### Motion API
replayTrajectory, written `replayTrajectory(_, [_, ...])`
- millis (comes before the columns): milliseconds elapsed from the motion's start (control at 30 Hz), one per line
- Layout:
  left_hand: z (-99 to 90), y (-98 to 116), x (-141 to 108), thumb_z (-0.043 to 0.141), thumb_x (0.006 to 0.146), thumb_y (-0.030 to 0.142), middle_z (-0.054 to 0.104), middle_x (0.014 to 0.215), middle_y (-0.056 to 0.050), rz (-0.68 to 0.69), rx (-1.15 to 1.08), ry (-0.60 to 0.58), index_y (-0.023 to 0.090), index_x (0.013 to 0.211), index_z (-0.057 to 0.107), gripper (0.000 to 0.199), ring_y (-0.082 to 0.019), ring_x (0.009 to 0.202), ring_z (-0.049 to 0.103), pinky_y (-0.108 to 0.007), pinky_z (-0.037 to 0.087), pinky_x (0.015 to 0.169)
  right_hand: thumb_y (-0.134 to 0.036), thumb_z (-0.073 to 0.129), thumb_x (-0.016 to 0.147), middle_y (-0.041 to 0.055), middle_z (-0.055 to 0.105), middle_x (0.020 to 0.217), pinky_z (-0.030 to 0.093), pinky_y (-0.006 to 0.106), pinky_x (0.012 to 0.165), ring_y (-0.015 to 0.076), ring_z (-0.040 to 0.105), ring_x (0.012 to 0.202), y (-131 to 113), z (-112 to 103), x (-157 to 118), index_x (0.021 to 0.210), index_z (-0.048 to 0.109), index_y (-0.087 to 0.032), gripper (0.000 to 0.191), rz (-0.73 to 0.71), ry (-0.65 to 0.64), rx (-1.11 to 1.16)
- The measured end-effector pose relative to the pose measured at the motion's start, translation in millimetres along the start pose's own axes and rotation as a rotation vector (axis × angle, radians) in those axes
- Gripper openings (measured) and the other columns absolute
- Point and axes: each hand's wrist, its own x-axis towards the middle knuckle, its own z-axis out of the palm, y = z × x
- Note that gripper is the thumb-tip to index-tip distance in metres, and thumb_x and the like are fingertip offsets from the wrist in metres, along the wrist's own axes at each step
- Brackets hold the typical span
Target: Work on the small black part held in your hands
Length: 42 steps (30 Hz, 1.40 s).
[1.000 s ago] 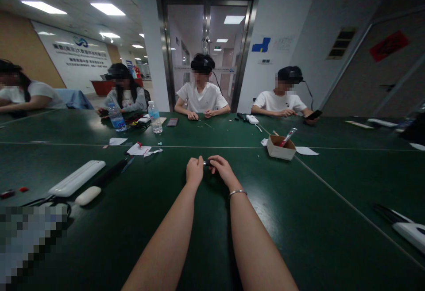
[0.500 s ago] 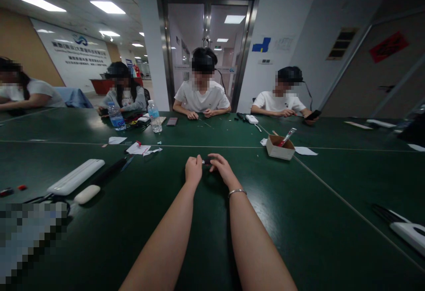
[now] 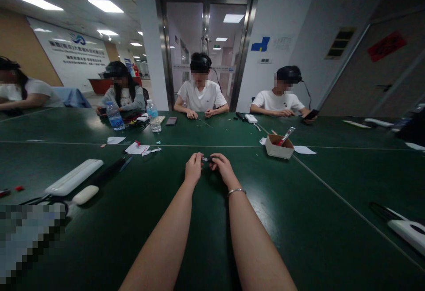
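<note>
Stretched out over the dark green table, both my arms meet around one small dark cylinder with a silvery section. My left hand pinches its left, silvery end. On the other side, the fingers of my right hand close on the dark end; a metal bangle circles that wrist. Fingers cover both ends of the cylinder, and it is too small to name its exact kind. It lies nearly level between the two hands, just above the tabletop.
A small open box with tools stands ahead on the right. White paper scraps and two bottles are ahead left. Nearer left lie a long white device and a phone. Several people sit opposite.
My right fingers have drawn in closer around the dark end. More of the cylinder's silvery section shows between my hands. The view has shifted slightly.
</note>
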Motion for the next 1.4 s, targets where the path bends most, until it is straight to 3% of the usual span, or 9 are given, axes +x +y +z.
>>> replayTrajectory(67, [1.2, -2.2, 1.7, 0.046, 0.086, 0.04, 0.065, 0.105, -0.007, 0.056, -0.064, -0.003, 0.021, 0.107, 0.06, 0.031, -0.014, 0.078, 0.062, -0.022, 0.048, 0.058, -0.034, 0.062, 0.065, -0.0031, 0.062, 0.058, 0.041, 0.026, 0.052, 0.0124, 0.055, 0.047, 1.6, -0.2, 1.1, 0.086, 0.061, -0.02, 0.026, 0.004, 0.027, 0.012])
replayTrajectory(167, [2.4, -5.1, 3.4, 0.054, 0.082, 0.031, 0.065, 0.103, -0.007, 0.124, -0.058, -0.013, 0.02, 0.106, 0.06, 0.027, -0.014, 0.08, 0.061, -0.022, 0.049, 0.06, -0.035, 0.063, 0.064, -0.003, 0.062, 0.058, 0.041, 0.026, 0.052, 0.0126, 0.055, 0.047, 3.2, 0.2, 2.3, 0.087, 0.061, -0.02, 0.027, 0.01, 0.039, 0.018])
replayTrajectory(433, [3.5, -7.5, 4.5, 0.046, 0.087, 0.038, 0.064, 0.084, -0.003, 0.067, -0.042, -0.063, 0.021, 0.105, 0.058, 0.028, -0.01, 0.065, 0.058, -0.019, 0.045, 0.052, -0.034, 0.062, 0.064, -0.0025, 0.062, 0.058, 0.042, 0.025, 0.053, 0.0126, 0.056, 0.048, 3.1, 0.9, 2.7, 0.086, 0.061, -0.02, 0.026, 0.017, 0.036, 0.025])
replayTrajectory(600, [4.5, -7.9, 4.5, 0.05, 0.084, 0.029, 0.065, 0.088, -0.003, 0.11, -0.063, -0.071, 0.021, 0.103, 0.058, 0.023, -0.011, 0.07, 0.06, -0.02, 0.046, 0.058, -0.034, 0.062, 0.065, -0.0023, 0.062, 0.059, 0.041, 0.026, 0.053, 0.0131, 0.057, 0.049, 2.1, 0.5, 1.5, 0.087, 0.061, -0.02, 0.026, 0.025, 0.04, 0.034])
replayTrajectory(767, [2.9, -6.1, 3.4, 0.049, 0.084, 0.035, 0.065, 0.085, -0.004, 0.083, -0.075, -0.086, 0.018, 0.095, 0.06, 0.022, -0.012, 0.068, 0.059, -0.021, 0.046, 0.056, -0.033, 0.062, 0.065, -0.0022, 0.062, 0.058, 0.042, 0.026, 0.054, 0.0129, 0.056, 0.049, 4.1, -0.5, 2.7, 0.088, 0.061, -0.02, 0.026, 0.022, 0.045, 0.038])
replayTrajectory(967, [-0.8, 0.2, 0.5, 0.057, 0.08, 0.032, 0.062, 0.111, -0.009, 0.101, -0.136, -0.071, 0.021, 0.112, 0.058, 0.034, -0.015, 0.082, 0.061, -0.02, 0.049, 0.056, -0.034, 0.063, 0.065, -0.0021, 0.063, 0.058, 0.043, 0.026, 0.053, 0.0131, 0.057, 0.049, 5.9, -1.0, 3.6, 0.089, 0.061, -0.02, 0.028, 0.02, 0.041, 0.061])
replayTrajectory(1100, [0.0, -0.7, 2.4, 0.058, 0.078, 0.03, 0.063, 0.098, -0.007, 0.109, -0.165, -0.086, 0.02, 0.101, 0.063, 0.026, -0.012, 0.071, 0.058, -0.019, 0.047, 0.05, -0.032, 0.062, 0.064, -0.0021, 0.063, 0.058, 0.043, 0.025, 0.053, 0.0124, 0.056, 0.048, 5.1, -0.1, 3.1, 0.087, 0.062, -0.019, 0.026, 0.021, 0.037, 0.055])
replayTrajectory(1267, [1.6, -4.8, 4.0, 0.056, 0.08, 0.04, 0.057, 0.074, 0.0, 0.088, -0.157, -0.064, 0.021, 0.1, 0.061, 0.028, -0.008, 0.056, 0.052, -0.017, 0.044, 0.046, -0.029, 0.06, 0.064, -0.0019, 0.063, 0.057, 0.044, 0.025, 0.054, 0.013, 0.057, 0.049, 4.5, 0.6, 3.1, 0.086, 0.063, -0.019, 0.024, 0.023, 0.018, 0.041])
replayTrajectory(1400, [1.3, -3.4, 2.6, 0.054, 0.081, 0.042, 0.058, 0.072, -0.001, 0.089, -0.149, -0.077, 0.02, 0.091, 0.063, 0.026, -0.008, 0.057, 0.052, -0.016, 0.043, 0.046, -0.03, 0.06, 0.065, -0.0014, 0.063, 0.058, 0.043, 0.025, 0.053, 0.0128, 0.057, 0.048, 4.5, 0.1, 3.5, 0.086, 0.063, -0.019, 0.025, 0.024, 0.026, 0.05])
